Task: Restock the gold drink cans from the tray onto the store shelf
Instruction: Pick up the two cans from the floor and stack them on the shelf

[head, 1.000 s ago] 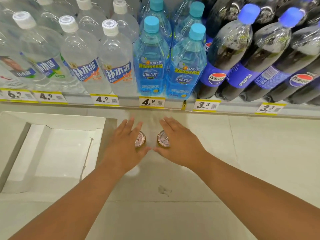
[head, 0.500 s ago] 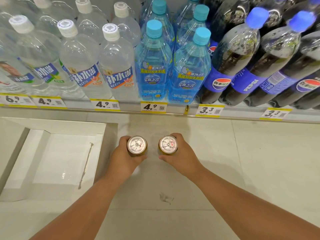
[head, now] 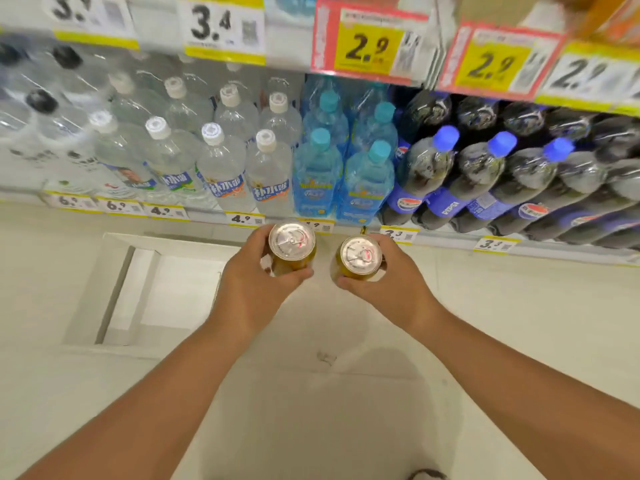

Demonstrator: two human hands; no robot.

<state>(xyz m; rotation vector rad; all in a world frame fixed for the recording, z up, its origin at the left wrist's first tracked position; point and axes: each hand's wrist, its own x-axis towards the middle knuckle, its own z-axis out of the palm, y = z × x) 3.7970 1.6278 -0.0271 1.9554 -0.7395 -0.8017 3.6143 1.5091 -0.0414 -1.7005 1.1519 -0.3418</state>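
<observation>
Left hand (head: pixel 254 289) fingers curled around a gold can (head: pixel 292 249), thumb across its front, clamped on it. Right hand (head: pixel 391 282) fingers likewise wrapped around a second gold can (head: pixel 360 259), thumb at its lower edge. Both cans upright, silver tops facing camera, held side by side, close but apart, in the air in front of the lower shelf edge (head: pixel 450 237) with yellow price tags. Behind: clear water bottles (head: pixel 221 168) at left, light-blue bottles (head: pixel 317 171) in the middle, dark Pepsi bottles (head: pixel 426 174) at right. An upper shelf strip carries red-and-yellow price tags (head: pixel 370 46), blurred. White cardboard tray (head: pixel 114 292) lies on the pale floor (head: pixel 519 323), left of the left hand.
</observation>
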